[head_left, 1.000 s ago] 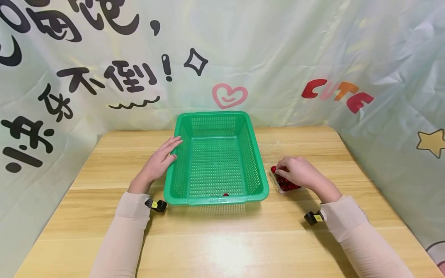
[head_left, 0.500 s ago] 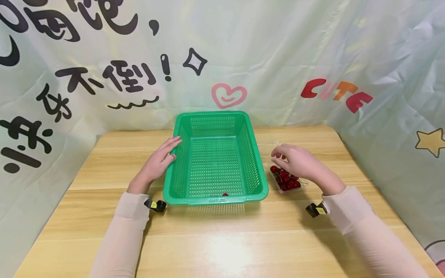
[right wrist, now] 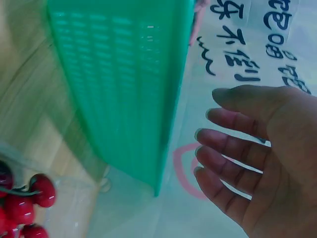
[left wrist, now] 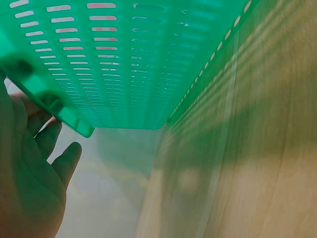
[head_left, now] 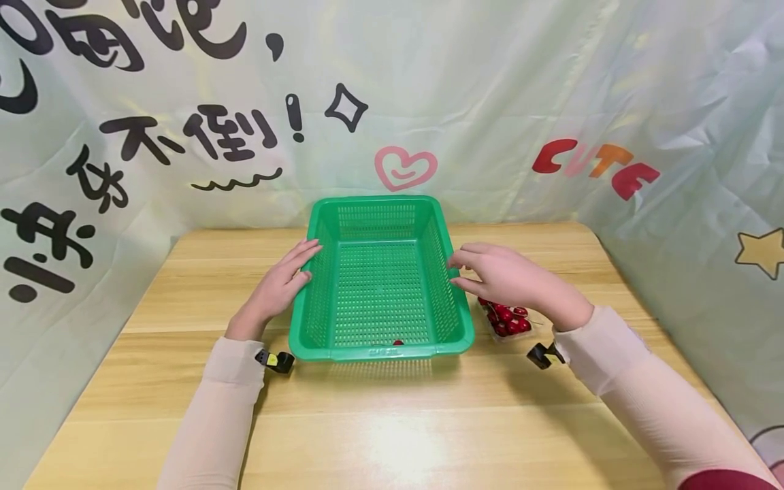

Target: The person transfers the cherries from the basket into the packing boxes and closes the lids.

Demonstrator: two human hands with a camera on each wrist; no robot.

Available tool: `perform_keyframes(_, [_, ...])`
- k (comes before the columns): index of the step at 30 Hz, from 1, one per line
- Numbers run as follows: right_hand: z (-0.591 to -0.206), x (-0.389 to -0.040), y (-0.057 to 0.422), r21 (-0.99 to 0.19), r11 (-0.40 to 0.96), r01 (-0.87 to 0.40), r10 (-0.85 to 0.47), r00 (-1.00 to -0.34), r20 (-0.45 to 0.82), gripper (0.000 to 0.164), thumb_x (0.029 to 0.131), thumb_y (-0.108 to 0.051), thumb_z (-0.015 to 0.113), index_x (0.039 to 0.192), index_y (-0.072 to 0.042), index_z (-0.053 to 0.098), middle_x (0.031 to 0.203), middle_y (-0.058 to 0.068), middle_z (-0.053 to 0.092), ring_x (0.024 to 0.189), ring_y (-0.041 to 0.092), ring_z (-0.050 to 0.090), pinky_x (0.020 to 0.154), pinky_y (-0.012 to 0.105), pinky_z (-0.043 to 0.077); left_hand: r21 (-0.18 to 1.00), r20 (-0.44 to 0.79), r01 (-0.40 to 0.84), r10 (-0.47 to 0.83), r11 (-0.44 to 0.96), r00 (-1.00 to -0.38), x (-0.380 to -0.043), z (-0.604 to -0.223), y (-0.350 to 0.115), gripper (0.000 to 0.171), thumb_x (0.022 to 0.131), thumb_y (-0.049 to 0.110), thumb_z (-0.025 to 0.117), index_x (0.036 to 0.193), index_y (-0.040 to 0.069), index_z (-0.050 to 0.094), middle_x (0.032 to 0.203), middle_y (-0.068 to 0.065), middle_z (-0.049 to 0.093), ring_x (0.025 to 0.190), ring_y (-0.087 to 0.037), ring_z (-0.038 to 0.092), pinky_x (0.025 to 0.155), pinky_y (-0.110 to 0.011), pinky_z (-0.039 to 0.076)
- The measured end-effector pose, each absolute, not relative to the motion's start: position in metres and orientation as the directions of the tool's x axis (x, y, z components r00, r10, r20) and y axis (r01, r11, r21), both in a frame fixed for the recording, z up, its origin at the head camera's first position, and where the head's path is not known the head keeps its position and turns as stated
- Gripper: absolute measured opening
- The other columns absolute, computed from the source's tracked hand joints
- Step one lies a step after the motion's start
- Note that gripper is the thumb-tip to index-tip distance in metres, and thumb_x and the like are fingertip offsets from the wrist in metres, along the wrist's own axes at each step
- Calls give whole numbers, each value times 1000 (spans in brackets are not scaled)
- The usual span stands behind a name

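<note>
A green perforated plastic basket (head_left: 380,286) stands mid-table, with one red cherry (head_left: 398,343) partly visible behind its near rim. My left hand (head_left: 275,292) rests on the basket's left rim, its fingers loosely extended; the left wrist view shows the fingers (left wrist: 49,139) along that rim. At the right rim is my right hand (head_left: 511,275), fingers loosely bent. In the right wrist view nothing lies between its thumb and fingers (right wrist: 233,146), and they look apart from the basket wall. Just below this hand sits a clear plastic box of cherries (head_left: 511,323), partly covered by it.
The basket and box stand on a light wooden table (head_left: 392,422). A printed fabric backdrop (head_left: 490,88) with black characters and coloured drawings rises behind and at both sides. Cherry stems stick out past the box's right edge.
My right hand has lifted away from the cherries in the box and moved left to the basket's right rim. The left hand and basket stay in place.
</note>
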State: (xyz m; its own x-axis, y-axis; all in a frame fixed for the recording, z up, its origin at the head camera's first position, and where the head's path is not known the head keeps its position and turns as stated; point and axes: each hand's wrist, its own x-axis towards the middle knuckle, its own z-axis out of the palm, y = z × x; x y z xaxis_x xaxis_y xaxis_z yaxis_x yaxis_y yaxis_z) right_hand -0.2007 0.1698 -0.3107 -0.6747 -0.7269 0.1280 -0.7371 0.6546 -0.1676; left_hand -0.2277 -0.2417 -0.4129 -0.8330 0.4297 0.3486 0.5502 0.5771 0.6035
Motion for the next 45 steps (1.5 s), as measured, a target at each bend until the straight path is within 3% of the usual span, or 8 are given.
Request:
perform_keyframes(11, [-293,-200,126,-70,497,-865,-859,-502,96,32,93,-31,67,117,-10,65,110,1,63,102,21,60,92,39,50,610,346,547,429,573,-835,-226,-412,-242,51,99,11,43,149,4,40,158,-10,28,148,-26,11,115,-57,15])
perform_keyframes(20, [-292,-204,98,-91,450,-888,-889,-456,53,29,93,-29,67,117,-12,64,112,1,62,109,22,59,109,42,36,602,342,548,433,581,-834,-228,-412,-242,51,99,15,42,149,5,40,159,-9,28,149,-24,11,115,-58,16])
perform_keyframes(26, [-291,-211,80,-100,434,-895,-901,-433,-33,30,94,-29,65,120,-13,63,117,2,63,111,21,59,100,40,45,608,341,547,433,576,-834,-228,-412,-242,51,99,14,42,150,6,39,159,-8,27,149,-24,10,115,-58,15])
perform_keyframes(34, [-293,-218,55,-118,410,-904,-905,-387,-180,30,94,-29,66,121,-16,63,115,0,64,104,15,59,93,36,48,603,345,549,432,578,-833,-229,-412,-243,50,100,14,43,150,6,39,158,-10,28,149,-24,11,115,-58,16])
perform_keyframes(40, [-302,-221,40,-120,471,-874,-844,-406,-351,34,92,-28,68,124,-17,63,123,2,63,110,18,59,94,38,47,598,345,547,428,585,-835,-230,-412,-243,50,100,15,42,150,7,40,158,-9,28,148,-23,12,115,-57,17])
perform_keyframes(45, [-312,-222,29,-74,499,-864,-779,-409,-476,35,88,-21,72,123,-17,65,122,-2,63,106,17,57,88,36,49,597,346,548,428,585,-835,-230,-413,-243,50,100,14,43,149,6,40,158,-9,28,149,-23,11,115,-57,17])
